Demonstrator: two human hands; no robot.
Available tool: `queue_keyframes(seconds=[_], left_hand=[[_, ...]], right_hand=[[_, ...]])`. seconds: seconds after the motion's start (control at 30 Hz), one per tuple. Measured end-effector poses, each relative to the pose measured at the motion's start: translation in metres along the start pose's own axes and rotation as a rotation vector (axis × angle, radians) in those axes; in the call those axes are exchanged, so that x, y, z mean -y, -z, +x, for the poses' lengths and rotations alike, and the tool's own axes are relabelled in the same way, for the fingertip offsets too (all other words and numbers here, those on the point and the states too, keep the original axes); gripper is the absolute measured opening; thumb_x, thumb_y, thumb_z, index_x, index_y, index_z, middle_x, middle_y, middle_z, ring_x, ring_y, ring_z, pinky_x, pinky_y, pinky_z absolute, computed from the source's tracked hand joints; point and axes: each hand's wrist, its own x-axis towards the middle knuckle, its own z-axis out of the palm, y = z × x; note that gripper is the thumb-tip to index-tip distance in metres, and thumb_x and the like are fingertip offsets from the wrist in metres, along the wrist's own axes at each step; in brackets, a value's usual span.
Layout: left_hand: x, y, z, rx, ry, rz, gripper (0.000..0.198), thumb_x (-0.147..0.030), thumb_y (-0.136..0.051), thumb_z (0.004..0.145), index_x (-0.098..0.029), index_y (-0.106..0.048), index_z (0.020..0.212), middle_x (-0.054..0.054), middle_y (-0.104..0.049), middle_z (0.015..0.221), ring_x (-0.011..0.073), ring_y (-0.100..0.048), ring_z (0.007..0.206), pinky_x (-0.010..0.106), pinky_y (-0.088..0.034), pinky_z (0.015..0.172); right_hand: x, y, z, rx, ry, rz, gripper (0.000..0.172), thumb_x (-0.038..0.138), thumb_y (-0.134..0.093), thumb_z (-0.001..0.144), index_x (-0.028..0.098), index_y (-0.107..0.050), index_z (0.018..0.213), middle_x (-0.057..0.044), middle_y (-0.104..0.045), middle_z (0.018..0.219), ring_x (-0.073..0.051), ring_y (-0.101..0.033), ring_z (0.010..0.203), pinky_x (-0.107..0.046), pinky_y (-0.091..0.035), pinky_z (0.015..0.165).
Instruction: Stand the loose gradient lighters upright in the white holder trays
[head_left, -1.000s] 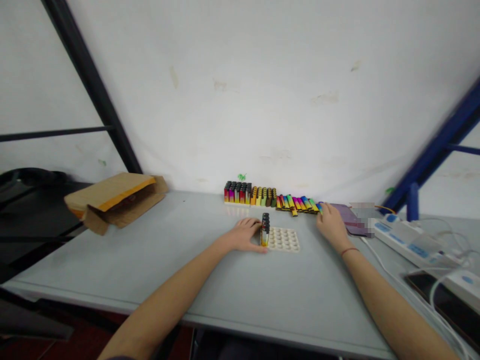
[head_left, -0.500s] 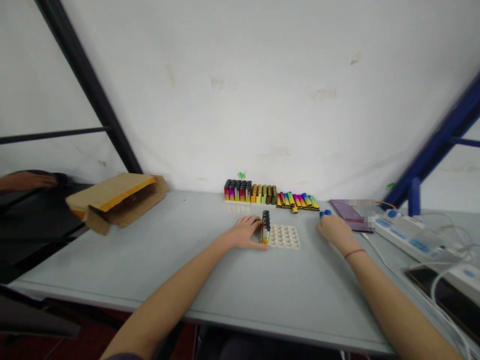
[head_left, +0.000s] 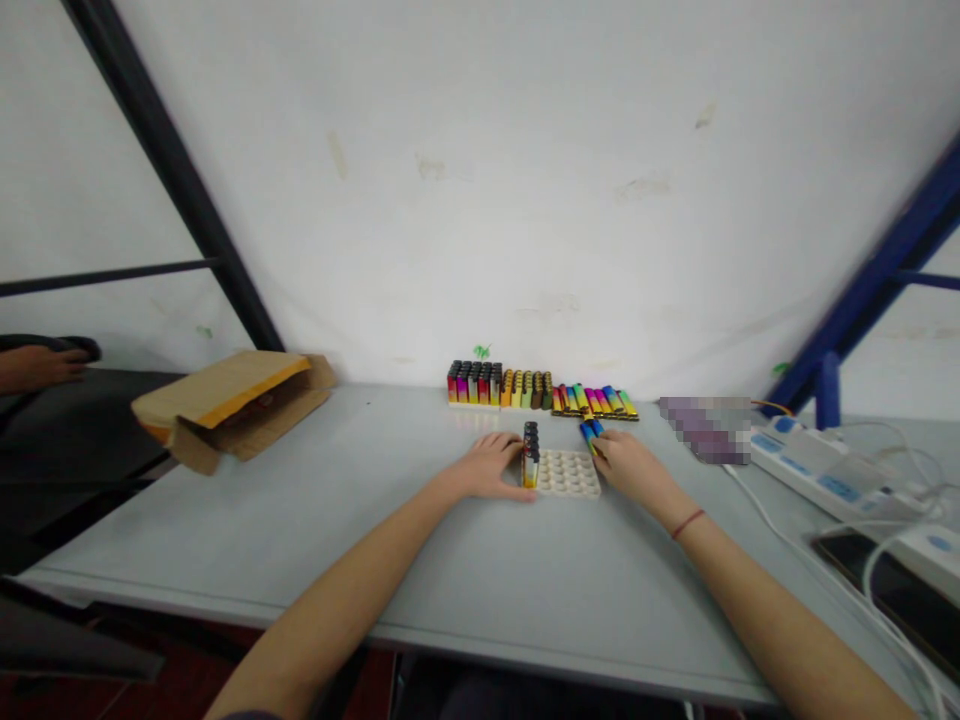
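Tray [head_left: 571,474], socketed: leftmost column filled with upright lighters [head_left: 530,456], other columns unfilled; left hand [head_left: 489,467] cupped beside them, hold unclear; right hand [head_left: 621,462] closed on blue lighters [head_left: 590,434] near far right corner; behind, standing lighter blocks [head_left: 475,384] look done, loose lighters [head_left: 606,400] unracked

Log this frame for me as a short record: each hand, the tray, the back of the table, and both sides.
Left hand: against an upright lighter row
Right hand: holding blue lighters
Tray: white, round sockets showing right of the row
Back: black-topped lighters upright; multicoloured lighters lying
Left side: opened brown packaging; another person's hand
Right side: power strip, cables
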Motion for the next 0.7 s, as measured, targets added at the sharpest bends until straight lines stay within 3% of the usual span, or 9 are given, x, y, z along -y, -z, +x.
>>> queue_keyframes(seconds=[0.2, 0.37, 0.53, 0.7], left_hand=[[0.0, 0.0, 0.0, 0.003, -0.001, -0.003, 0.094, -0.078, -0.056, 0.069, -0.015, -0.042, 0.138, 0.015, -0.042, 0.139, 0.0348, -0.037, 0.128, 0.045, -0.027, 0.109], [-0.001, 0.0, 0.0, 0.006, 0.006, 0.0, 0.093, -0.078, -0.057, 0.069, -0.015, -0.042, 0.137, 0.015, -0.043, 0.138, 0.0347, -0.038, 0.127, 0.045, -0.027, 0.109], [-0.001, 0.0, 0.0, 0.001, 0.001, -0.001, 0.092, -0.079, -0.056, 0.069, -0.018, -0.042, 0.137, 0.014, -0.042, 0.139, 0.0339, -0.037, 0.129, 0.044, -0.026, 0.11], [0.0, 0.001, 0.0, -0.003, 0.003, -0.015, 0.092, -0.078, -0.057, 0.069, -0.017, -0.043, 0.136, 0.014, -0.043, 0.139, 0.0348, -0.038, 0.128, 0.045, -0.027, 0.109]], right_hand=[[-0.016, -0.009, 0.006, -0.143, -0.052, 0.106, 0.032, 0.028, -0.04, 0.094, 0.013, -0.069, 0.089, -0.014, -0.066, 0.094, -0.022, -0.06, 0.091, -0.029, -0.04, 0.082], [-0.022, -0.013, 0.01, -0.136, -0.203, 0.085, 0.023, 0.026, -0.045, 0.091, 0.015, -0.064, 0.082, -0.011, -0.067, 0.086, -0.022, -0.061, 0.077, -0.029, -0.038, 0.067], [-0.026, -0.019, 0.014, -0.191, -0.23, 0.166, 0.02, 0.031, -0.048, 0.089, 0.017, -0.061, 0.083, -0.01, -0.066, 0.089, -0.021, -0.06, 0.083, -0.028, -0.038, 0.07], [-0.03, -0.023, 0.018, -0.152, -0.3, 0.217, 0.026, 0.037, -0.047, 0.09, 0.016, -0.06, 0.093, -0.01, -0.066, 0.089, -0.021, -0.06, 0.081, -0.027, -0.038, 0.068]])
